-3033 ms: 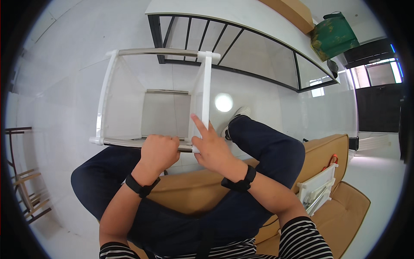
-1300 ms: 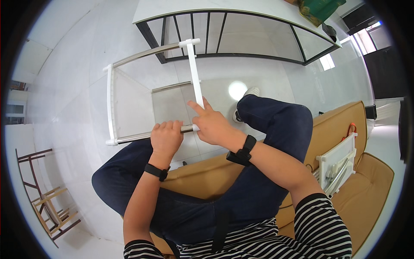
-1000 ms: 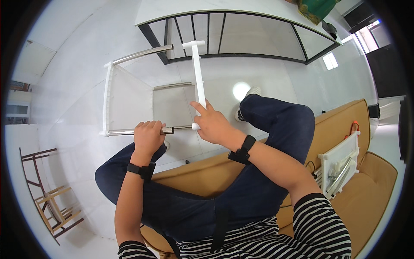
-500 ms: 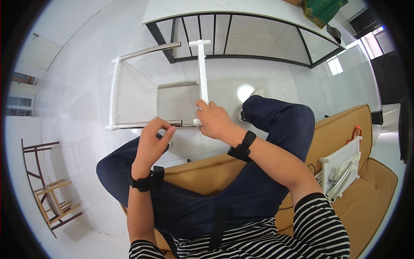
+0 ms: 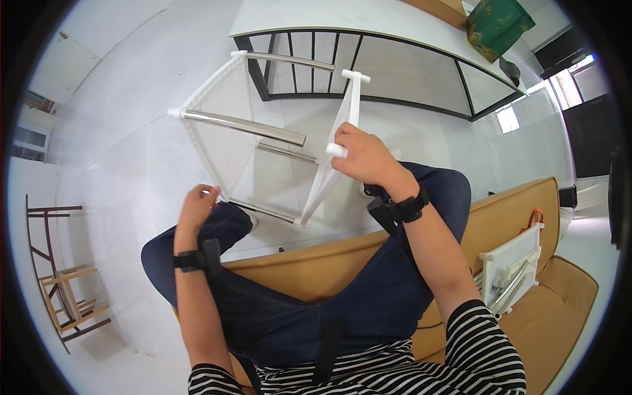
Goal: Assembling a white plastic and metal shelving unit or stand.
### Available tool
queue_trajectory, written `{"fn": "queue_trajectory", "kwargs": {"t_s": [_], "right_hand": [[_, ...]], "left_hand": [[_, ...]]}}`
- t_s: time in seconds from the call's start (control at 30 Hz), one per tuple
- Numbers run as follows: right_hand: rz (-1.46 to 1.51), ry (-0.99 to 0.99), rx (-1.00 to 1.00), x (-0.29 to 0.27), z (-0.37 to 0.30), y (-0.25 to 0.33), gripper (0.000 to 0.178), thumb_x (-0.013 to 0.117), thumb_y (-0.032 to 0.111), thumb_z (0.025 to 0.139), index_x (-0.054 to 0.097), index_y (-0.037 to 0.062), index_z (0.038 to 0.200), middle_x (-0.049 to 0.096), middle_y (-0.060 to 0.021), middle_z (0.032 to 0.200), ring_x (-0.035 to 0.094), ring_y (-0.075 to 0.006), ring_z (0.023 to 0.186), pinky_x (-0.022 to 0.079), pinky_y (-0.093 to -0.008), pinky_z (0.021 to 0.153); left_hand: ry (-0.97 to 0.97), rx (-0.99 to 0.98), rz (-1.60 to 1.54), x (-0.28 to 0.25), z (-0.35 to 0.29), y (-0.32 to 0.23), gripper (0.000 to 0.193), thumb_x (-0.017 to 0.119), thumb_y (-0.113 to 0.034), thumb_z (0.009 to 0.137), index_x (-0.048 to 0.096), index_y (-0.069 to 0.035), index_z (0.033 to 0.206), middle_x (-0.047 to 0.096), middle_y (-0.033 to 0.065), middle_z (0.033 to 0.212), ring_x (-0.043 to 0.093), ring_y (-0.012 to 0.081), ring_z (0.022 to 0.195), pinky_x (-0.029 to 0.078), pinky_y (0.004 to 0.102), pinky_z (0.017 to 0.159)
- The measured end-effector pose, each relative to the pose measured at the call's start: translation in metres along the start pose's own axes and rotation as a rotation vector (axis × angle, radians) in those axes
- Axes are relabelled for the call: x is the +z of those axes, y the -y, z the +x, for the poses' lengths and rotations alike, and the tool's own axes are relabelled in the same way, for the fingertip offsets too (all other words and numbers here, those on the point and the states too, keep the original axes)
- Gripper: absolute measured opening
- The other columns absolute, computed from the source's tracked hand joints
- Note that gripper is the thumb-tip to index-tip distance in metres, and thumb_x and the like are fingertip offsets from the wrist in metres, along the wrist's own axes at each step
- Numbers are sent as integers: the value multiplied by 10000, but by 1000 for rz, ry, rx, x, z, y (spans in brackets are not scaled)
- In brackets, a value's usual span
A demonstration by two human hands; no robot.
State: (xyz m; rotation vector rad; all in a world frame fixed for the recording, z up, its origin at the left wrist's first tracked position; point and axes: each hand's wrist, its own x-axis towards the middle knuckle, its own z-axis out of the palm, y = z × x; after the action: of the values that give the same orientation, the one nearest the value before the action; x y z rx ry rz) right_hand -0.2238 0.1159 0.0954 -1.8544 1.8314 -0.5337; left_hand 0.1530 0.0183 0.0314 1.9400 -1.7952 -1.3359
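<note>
1. At far left, wooden stools [image 5: 69, 299] stand on the floor, well apart from the work.
2. The left hand [image 5: 197, 209] is at the near lower corner of the white left panel [image 5: 220, 92]; its fingers are bent in narrowly, though I cannot tell whether they grip that corner.
3. From this panel, above the floor in front of the knees, metal tubes reach rightward; the thick tube [image 5: 243, 127] ends short of the facing panel (its end is plainly bare).
4. The white right panel [image 5: 321, 187] leans at a slant, with the right hand [image 5: 372, 158] wrapped round its upper near corner, fingers closed on it beside a white knob.
5. The step in hand looks like handling the joints between tubes and right panel; any move there would call for steadying both panels and keeping tube ends and corners in line.
6. On the desk [image 5: 388, 20] are a brown box [image 5: 438, 10] and a green bag [image 5: 498, 29], contents hidden.
7. On the tan sofa [image 5: 559, 289], a flat white frame [image 5: 492, 266] carries loose metal rods [image 5: 513, 288].
</note>
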Motion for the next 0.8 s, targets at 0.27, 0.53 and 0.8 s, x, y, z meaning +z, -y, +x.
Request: {"fn": "queue_trajectory", "kwargs": {"t_s": [0.27,0.53,0.8], "right_hand": [[120,-116,50,-14,-2,-15,494,689,250,711,549,76,1152,410,-121,1397,597,-362,979,489,-388,854],[624,-172,276,0,-3,-20,1000,831,288,685,234,23,1442,250,-206,1487,492,-320,1210,470,-403,937],[779,-323,403,134,-18,-29,731,747,150,743,316,-42,1300,508,-214,1213,543,-316,1114,465,-392,917]], "left_hand": [[-258,383,30,-19,82,-10,519,722,-266,813,514,52,1166,633,123,913,617,229,846,486,337,759],[-296,308,-31,-8,117,-16,364,654,-217,858,557,48,1090,666,146,961,641,245,885,486,348,797],[-94,184,-33,-8,117,-28,360,634,-136,836,575,70,1125,669,160,996,641,232,898,481,334,802]]}}
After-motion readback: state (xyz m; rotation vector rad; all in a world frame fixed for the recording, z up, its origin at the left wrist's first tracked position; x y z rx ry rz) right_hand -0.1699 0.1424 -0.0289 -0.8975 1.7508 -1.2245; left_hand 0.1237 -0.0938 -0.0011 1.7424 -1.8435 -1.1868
